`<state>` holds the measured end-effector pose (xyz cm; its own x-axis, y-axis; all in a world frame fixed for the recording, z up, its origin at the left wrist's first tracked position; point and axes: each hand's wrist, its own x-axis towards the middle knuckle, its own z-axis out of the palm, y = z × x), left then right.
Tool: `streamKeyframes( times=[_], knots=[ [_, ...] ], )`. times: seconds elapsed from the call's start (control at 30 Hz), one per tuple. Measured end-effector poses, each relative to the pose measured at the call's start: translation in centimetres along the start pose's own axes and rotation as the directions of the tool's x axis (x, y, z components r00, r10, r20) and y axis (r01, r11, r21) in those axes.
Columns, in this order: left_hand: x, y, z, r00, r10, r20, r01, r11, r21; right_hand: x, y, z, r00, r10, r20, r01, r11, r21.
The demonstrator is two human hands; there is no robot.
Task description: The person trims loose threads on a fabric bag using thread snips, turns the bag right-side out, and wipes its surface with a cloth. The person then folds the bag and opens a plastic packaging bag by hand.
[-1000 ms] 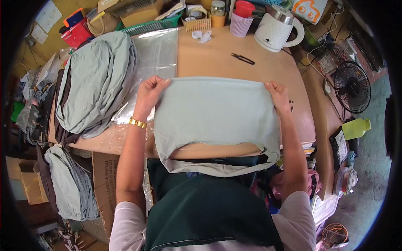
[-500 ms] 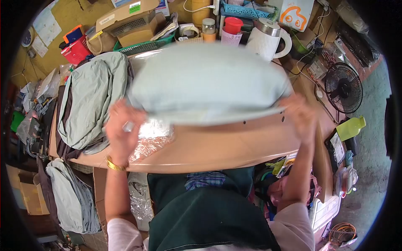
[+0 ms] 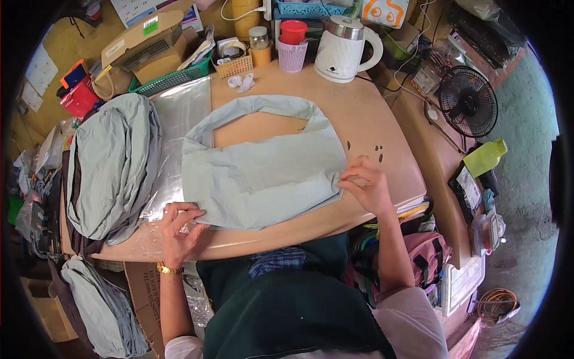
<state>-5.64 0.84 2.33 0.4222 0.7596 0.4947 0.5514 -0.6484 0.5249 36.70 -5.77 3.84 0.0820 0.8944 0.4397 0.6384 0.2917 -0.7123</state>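
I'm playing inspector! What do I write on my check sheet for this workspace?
Surface: tan table, with clear plastic sheets toward the left.
Job's things: pale grey-green cloth, spread out, opening at its far side.
Clutter: cloth pile on the left; white kettle and pink cup at the back.
Grips: left grip at the cloth's near-left corner; right grip pinching its right edge.
Cables: white cable near the fan.
Surroundings: black fan and lime-green bottle, right.

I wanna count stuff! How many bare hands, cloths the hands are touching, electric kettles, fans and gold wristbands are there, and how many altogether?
Bare hands: 2, the left hand and the right hand
Pale grey-green cloth at the hands: 1
White electric kettle: 1
Black fan: 1
Gold wristband: 1
Total: 6
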Motion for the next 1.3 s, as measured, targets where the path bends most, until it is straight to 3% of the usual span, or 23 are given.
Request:
streamKeyframes(
  times=[0.03,0.07,0.13,0.17,0.23,0.27,0.33,0.4,0.47,0.53,0.6,0.67,0.7,0.77,0.83,0.87,0.93,1.0,1.07,1.13,1.17,1.23,1.3],
  knots=[
    [-0.1,0.1,0.0,1.0,-0.006,-0.003,0.006,1.0,-0.001,0.4,-0.1,0.1,0.992,-0.096,0.084,0.107,0.983,-0.149],
    [-0.3,0.2,0.1,1.0,-0.014,-0.008,0.014,1.0,-0.001,0.5,0.1,0.3,0.992,-0.098,0.085,0.11,0.983,-0.147],
    [-0.4,0.2,0.0,1.0,-0.015,-0.011,0.015,1.0,0.022,0.6,1.0,1.3,0.976,-0.15,0.157,0.2,0.905,-0.376],
    [-0.4,0.2,0.1,1.0,-0.01,-0.011,0.011,0.999,0.036,0.7,1.4,1.7,0.975,-0.152,0.159,0.202,0.906,-0.373],
    [-0.5,-0.1,0.5,0.998,-0.024,-0.066,0.021,0.999,-0.036,0.9,2.0,2.1,0.964,-0.259,-0.061,0.238,0.942,-0.237],
    [-0.4,-0.3,0.8,0.992,-0.038,-0.121,0.024,0.993,-0.112,0.6,2.4,2.7,0.964,-0.26,-0.059,0.24,0.942,-0.236],
    [-0.3,-0.7,2.2,0.982,-0.078,-0.172,0.046,0.982,-0.184,-0.1,2.8,4.2,0.92,0.138,-0.368,-0.05,0.97,0.236],
    [-0.3,-0.7,3.7,0.969,-0.122,-0.214,0.065,0.965,-0.255,0.3,3.3,4.9,0.91,0.16,-0.382,-0.05,0.959,0.281],
    [-0.2,-0.4,4.8,0.883,-0.369,-0.29,0.202,0.857,-0.474,0.5,3.4,4.9,0.904,0.18,-0.389,-0.043,0.942,0.334],
    [0.8,0.4,5.2,0.869,-0.348,-0.351,0.207,0.901,-0.38,0.4,3.9,3.6,0.982,0.177,-0.068,-0.161,0.968,0.193],
    [1.2,0.4,5.7,0.867,-0.321,-0.381,0.258,0.944,-0.207,0.0,5.3,4.0,0.97,0.22,-0.098,-0.2,0.962,0.188],
    [1.7,0.3,6.2,0.872,-0.341,-0.351,0.313,0.94,-0.135,0.1,5.1,4.1,0.917,0.205,-0.341,-0.172,0.977,0.126],
    [2.0,0.1,6.4,0.884,-0.347,-0.311,0.344,0.937,-0.069,0.1,4.8,4.1,0.924,0.207,-0.322,-0.17,0.976,0.138],
    [2.4,-0.6,6.9,0.89,-0.368,-0.268,0.382,0.924,-0.002,-0.1,4.3,4.2,0.918,0.246,-0.312,-0.323,0.918,-0.229],
    [2.4,-0.8,7.4,0.886,-0.399,-0.235,0.423,0.904,0.062,-0.4,6.7,4.0,0.958,0.205,-0.199,-0.263,0.903,-0.339],
    [2.4,-0.9,7.5,0.866,-0.371,-0.335,0.39,0.921,-0.011,-0.4,7.8,4.0,0.981,0.167,-0.1,-0.194,0.874,-0.446],
    [1.6,-0.8,5.6,0.828,-0.342,-0.445,0.352,0.934,-0.062,0.7,6.6,2.5,0.913,0.401,-0.079,-0.406,0.865,-0.295],
    [-0.7,1.0,1.7,0.789,-0.54,-0.292,0.539,0.837,-0.093,0.5,5.9,1.6,0.972,0.121,-0.202,-0.183,0.929,-0.322],
    [-3.4,2.4,-0.1,0.63,-0.744,0.223,0.776,0.598,-0.2,1.6,1.8,1.2,0.973,0.075,-0.217,-0.147,0.93,-0.338],
    [-4.6,3.7,0.6,0.523,-0.676,0.519,0.848,0.349,-0.399,2.6,-2.4,3.0,0.981,-0.05,-0.187,-0.027,0.921,-0.389],
    [-5.1,4.1,1.5,0.524,-0.684,0.508,0.846,0.348,-0.403,3.2,-4.4,4.9,0.98,-0.142,-0.137,0.075,0.91,-0.409],
    [-5.4,4.2,3.7,0.56,-0.617,0.553,0.789,0.194,-0.583,4.4,-7.7,9.3,0.96,-0.272,0.075,0.279,0.882,-0.38],
    [-4.7,4.9,4.9,0.565,-0.603,0.562,0.76,0.117,-0.639,5.4,-9.5,13.5,0.938,-0.228,0.26,0.307,0.895,-0.324]
  ],
)
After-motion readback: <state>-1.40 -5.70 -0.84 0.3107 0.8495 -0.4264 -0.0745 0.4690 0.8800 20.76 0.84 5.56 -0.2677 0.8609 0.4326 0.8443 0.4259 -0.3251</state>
